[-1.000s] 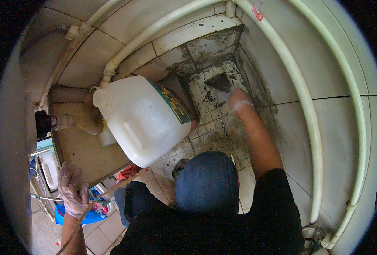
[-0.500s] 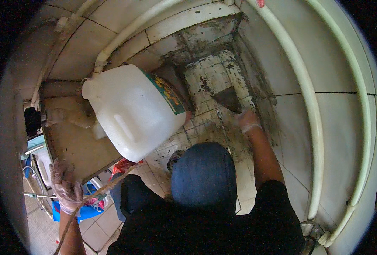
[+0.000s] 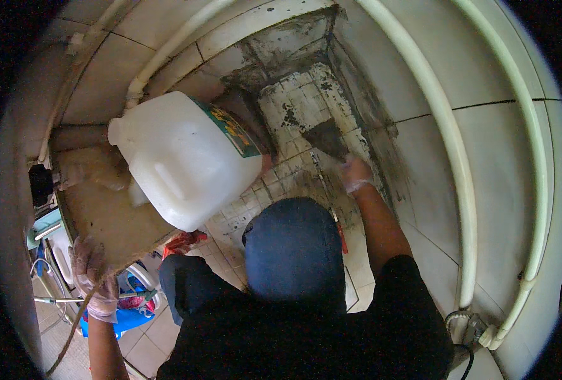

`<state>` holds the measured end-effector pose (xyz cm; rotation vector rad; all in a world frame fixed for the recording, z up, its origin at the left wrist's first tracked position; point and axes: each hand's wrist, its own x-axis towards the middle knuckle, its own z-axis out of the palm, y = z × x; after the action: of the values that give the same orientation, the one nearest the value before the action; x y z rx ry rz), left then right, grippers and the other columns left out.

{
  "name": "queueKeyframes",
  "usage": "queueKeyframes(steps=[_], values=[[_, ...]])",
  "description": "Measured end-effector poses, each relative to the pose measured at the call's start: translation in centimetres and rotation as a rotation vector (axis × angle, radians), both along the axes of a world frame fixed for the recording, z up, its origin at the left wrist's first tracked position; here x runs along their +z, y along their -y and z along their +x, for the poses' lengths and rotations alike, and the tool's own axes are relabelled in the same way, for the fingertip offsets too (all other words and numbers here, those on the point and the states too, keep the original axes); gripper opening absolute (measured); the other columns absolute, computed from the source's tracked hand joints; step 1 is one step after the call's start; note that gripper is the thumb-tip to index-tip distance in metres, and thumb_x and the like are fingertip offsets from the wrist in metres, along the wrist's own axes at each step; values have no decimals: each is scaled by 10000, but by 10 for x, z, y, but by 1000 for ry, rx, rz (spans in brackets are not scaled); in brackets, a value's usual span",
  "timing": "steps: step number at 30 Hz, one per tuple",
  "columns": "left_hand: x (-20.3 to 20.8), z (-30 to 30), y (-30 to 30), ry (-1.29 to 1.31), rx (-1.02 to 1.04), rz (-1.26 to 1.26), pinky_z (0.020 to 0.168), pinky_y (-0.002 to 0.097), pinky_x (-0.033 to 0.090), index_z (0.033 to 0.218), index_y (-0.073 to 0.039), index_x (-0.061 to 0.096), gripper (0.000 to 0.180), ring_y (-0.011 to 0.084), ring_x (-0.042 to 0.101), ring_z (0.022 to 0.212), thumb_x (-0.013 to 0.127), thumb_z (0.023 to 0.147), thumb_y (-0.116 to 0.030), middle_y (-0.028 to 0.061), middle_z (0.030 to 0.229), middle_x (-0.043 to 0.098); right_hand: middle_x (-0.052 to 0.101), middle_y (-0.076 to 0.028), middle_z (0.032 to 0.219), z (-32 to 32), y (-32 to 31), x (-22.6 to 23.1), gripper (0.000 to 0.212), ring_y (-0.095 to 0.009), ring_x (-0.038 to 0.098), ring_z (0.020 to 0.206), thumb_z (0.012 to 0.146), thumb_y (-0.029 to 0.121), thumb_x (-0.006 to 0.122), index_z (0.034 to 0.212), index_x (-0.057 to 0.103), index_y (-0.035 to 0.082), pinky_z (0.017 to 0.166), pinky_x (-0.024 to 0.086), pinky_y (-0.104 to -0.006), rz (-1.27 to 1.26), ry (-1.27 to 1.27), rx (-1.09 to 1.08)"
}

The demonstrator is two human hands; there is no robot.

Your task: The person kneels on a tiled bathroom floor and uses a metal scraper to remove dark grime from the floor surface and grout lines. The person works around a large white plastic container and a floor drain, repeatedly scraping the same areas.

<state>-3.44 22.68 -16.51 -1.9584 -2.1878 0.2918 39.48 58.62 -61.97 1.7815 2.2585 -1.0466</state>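
My right hand [image 3: 357, 175], in a clear plastic glove, is closed round the handle of a scraper [image 3: 327, 139]. The scraper's wide dark blade lies on the stained small-tiled floor [image 3: 306, 102] near the right wall. My left hand [image 3: 95, 278], gloved too, rests at the front edge of a brown board [image 3: 107, 218] with its fingers stretched out. A frayed rope [image 3: 72, 329] runs past its wrist. Between my hands a big white plastic jug [image 3: 183, 158] with a green label lies tilted, partly over the board.
Cream pipes [image 3: 449, 133] run along the right wall, and another pipe [image 3: 167, 57] bends down behind the jug. Dark grime coats the lower wall [image 3: 366, 95] in the corner. Below my left hand lie blue and pink items [image 3: 129, 316]. A red plastic piece [image 3: 183, 244] sits under the jug.
The whole view has shifted slightly, so things appear further left and up. My right hand keeps hold of the scraper at nearly the same floor spot. The rope beside my left hand hangs lower.
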Motion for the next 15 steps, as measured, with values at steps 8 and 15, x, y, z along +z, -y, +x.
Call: queueKeyframes(steps=[8,15], values=[[-2,4,12,113,91,41,1154,635,317,1250,-52,623,372,480,467,1368,539,989,-303,221,1396,564,727,-238,993,51,54,7,363,-408,708,945,869,350,691,1075,715,52,845,566,-494,-126,173,-28],[-3,-1,19,60,68,2,1174,636,285,1290,-45,621,397,478,451,1383,551,976,-278,217,1415,554,724,-214,1046,49,52,-27,436,-375,712,964,865,402,696,1130,697,55,818,573,-476,-87,101,81]])
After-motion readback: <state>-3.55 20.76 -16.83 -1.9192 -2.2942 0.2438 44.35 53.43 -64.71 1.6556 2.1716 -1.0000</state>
